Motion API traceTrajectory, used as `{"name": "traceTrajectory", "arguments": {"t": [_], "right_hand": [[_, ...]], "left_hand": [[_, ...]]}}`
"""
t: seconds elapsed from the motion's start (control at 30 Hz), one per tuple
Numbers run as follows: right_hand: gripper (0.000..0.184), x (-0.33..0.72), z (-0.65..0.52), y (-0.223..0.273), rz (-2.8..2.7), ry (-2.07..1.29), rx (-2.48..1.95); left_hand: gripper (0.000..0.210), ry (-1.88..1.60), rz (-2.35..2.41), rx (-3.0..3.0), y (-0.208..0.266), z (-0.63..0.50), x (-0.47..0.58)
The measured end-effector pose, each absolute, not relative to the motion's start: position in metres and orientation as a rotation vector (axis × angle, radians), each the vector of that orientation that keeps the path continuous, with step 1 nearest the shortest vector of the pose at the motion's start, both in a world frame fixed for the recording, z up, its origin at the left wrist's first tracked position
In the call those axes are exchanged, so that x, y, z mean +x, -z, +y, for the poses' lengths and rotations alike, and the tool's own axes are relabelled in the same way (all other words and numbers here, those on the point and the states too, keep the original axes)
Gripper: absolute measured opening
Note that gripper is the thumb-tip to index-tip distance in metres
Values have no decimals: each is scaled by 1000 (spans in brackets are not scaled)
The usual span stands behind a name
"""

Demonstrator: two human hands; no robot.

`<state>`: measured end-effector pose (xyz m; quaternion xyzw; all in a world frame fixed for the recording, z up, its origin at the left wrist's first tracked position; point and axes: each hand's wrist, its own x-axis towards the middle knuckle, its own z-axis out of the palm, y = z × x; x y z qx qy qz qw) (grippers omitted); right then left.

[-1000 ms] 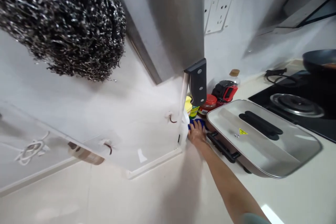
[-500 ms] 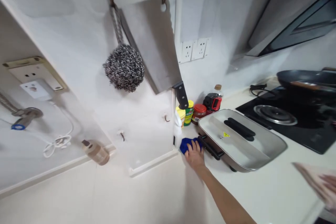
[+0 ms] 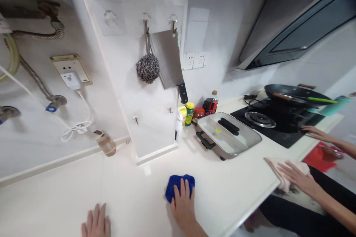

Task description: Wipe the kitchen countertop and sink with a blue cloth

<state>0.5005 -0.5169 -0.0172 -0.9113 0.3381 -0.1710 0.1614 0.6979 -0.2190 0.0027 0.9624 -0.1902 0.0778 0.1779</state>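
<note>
My right hand (image 3: 184, 205) presses down on a bunched blue cleaning cloth (image 3: 178, 185) on the white countertop (image 3: 133, 200), its fingers spread over the fabric. At the lower left, my left hand (image 3: 96, 224) rests on the same counter with its fingers out and nothing in them; the wrist is cut off by the frame's edge. Beyond the cloth stands a rectangular electric pan (image 3: 230, 135) with a glass lid and black handles. A white bottle (image 3: 178, 127) is beside the wall panel's end, close to the pan.
At the right, another person's hand (image 3: 296, 176) lies on a pale pink cloth (image 3: 274, 163) by the counter edge. A black hob (image 3: 278, 127) carries a wok (image 3: 300, 94). Jars, including a red-lidded jar (image 3: 198, 114), line the wall. A cleaver (image 3: 168, 59) and steel scrubber (image 3: 148, 68) hang above.
My right hand has drawn the blue cloth from beside the pan toward me and leftward. My left hand has come into view. The view has pulled back, showing more of the other person.
</note>
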Motion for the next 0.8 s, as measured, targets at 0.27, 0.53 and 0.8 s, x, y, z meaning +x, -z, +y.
{"name": "traceTrajectory", "arguments": {"t": [0.27,0.53,0.8], "right_hand": [[62,428,-513,-23,628,274,-2399],[39,382,-514,-14,634,465,-2221],[66,390,-502,-33,614,277,-2441]], "left_hand": [[45,218,-1223,2117,-29,-356,610],[63,353,-1529,2038,-18,-383,573],[29,428,-1832,1962,-29,-358,606]]}}
